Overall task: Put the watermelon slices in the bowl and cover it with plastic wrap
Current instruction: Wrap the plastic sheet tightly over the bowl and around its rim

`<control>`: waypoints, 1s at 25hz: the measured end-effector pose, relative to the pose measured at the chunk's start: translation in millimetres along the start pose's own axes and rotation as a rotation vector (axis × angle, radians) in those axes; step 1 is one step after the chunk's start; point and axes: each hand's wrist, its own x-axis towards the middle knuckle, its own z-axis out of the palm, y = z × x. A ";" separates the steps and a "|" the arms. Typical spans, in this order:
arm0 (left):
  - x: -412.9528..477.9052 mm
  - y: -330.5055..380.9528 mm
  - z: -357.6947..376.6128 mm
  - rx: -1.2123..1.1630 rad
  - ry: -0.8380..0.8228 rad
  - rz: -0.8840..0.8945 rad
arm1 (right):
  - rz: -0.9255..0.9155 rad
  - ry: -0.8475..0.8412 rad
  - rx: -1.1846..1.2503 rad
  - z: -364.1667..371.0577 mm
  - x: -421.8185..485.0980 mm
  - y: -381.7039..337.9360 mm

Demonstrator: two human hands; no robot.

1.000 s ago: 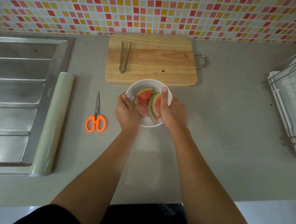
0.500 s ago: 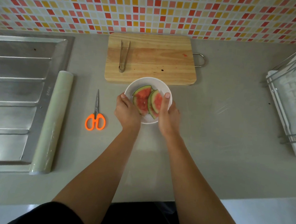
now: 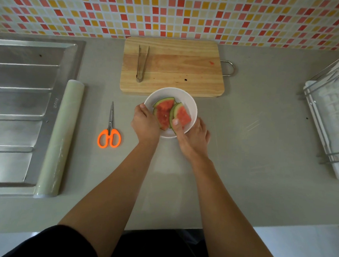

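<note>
White bowl (image 3: 192,110) with watermelon slices (image 3: 170,113) sits on the grey counter (image 3: 252,163), gripped by both hands.

Left hand (image 3: 145,124) clamps the bowl's left rim; right hand (image 3: 191,138) has slid down since a second ago, its thumb now pressing the right slice instead of reaching up the rim. Orange scissors (image 3: 109,136) and plastic wrap roll (image 3: 60,137) lie left; the marking beside the roll is unreadable. Beyond, tongs (image 3: 141,64) rest on the cutting board (image 3: 178,69). Dish rack (image 3: 332,110) is cut off at right.

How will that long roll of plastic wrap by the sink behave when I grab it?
The long pale-green roll of plastic wrap is a smooth cylinder, so it will probably roll if nudged sideways. It lies half on the steel drainboard's raised edge, so it may slide off. It looks light, likely stiff enough for a one-hand lift at mid-length.
</note>
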 end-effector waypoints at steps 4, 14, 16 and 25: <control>2.0 2.1 1.7 0.045 -0.027 0.031 | 0.019 -0.079 -0.098 0.7 1.3 9.9; 3.4 5.3 -10.1 -0.035 -0.180 -0.081 | -0.098 -0.179 -0.297 -3.8 -0.5 28.5; 12.2 2.4 -20.3 -0.055 -0.305 -0.088 | -0.165 -0.187 -0.320 -11.7 0.4 38.2; 22.5 -22.3 -39.6 -0.215 -0.551 -0.086 | -0.234 -0.052 -0.295 -12.0 21.9 35.6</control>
